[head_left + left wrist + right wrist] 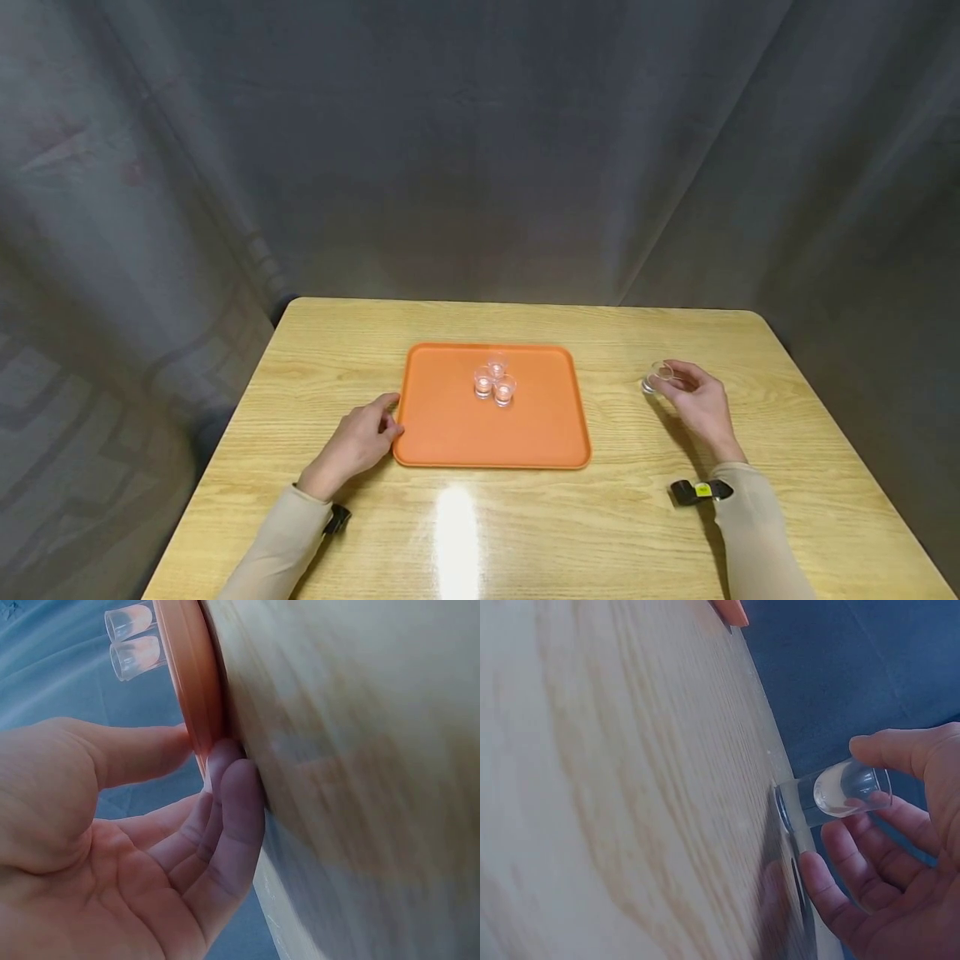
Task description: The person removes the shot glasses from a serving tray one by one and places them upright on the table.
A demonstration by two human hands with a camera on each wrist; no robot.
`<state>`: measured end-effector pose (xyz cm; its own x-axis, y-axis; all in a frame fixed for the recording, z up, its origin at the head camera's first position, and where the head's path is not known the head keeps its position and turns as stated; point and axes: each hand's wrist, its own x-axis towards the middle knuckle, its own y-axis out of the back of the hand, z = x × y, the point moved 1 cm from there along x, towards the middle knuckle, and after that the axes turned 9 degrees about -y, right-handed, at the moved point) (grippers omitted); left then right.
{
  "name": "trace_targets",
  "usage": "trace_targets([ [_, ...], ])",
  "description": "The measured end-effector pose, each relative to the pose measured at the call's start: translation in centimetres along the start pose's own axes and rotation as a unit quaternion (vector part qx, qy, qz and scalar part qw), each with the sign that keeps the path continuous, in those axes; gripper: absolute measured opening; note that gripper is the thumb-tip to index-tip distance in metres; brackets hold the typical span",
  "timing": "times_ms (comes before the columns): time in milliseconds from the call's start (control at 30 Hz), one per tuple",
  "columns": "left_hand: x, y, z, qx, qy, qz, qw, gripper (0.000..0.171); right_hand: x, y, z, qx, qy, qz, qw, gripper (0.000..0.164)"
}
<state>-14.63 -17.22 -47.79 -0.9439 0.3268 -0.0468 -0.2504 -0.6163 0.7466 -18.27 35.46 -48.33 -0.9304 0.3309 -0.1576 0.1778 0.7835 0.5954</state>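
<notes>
An orange tray (450, 437) lies on the wooden table, with three clear shot glasses (504, 393) grouped near its middle. My left hand (358, 437) is at the tray's left edge. In the left wrist view, its thumb lies on the rim of the tray (189, 667) and its fingertips are curled against the underside. Right of the tray, my right hand (703, 407) holds another clear shot glass (810, 799) between thumb and index finger near the mouth. That glass is upright, with its thick base at the tabletop; whether it touches the wood I cannot tell.
The light wooden table (337, 350) extends around the tray on all sides. Behind it and along both sides hangs a dark grey curtain (465, 167). A bright reflection lies on the tabletop in front of the tray. Each wrist wears a small black device (693, 492).
</notes>
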Motion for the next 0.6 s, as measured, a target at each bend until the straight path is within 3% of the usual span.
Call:
trace_targets([
  [367,-0.02,-0.06,0.14,0.0,0.004,0.0,1.0,0.056,-0.08,-0.05,0.09,0.005,0.001,0.011,1.0,0.064],
  [600,-0.01,-0.11,0.13,0.006,0.001,0.003,1.0,0.056,-0.54,0.24,-0.77,0.02,0.027,0.031,0.999,0.061],
])
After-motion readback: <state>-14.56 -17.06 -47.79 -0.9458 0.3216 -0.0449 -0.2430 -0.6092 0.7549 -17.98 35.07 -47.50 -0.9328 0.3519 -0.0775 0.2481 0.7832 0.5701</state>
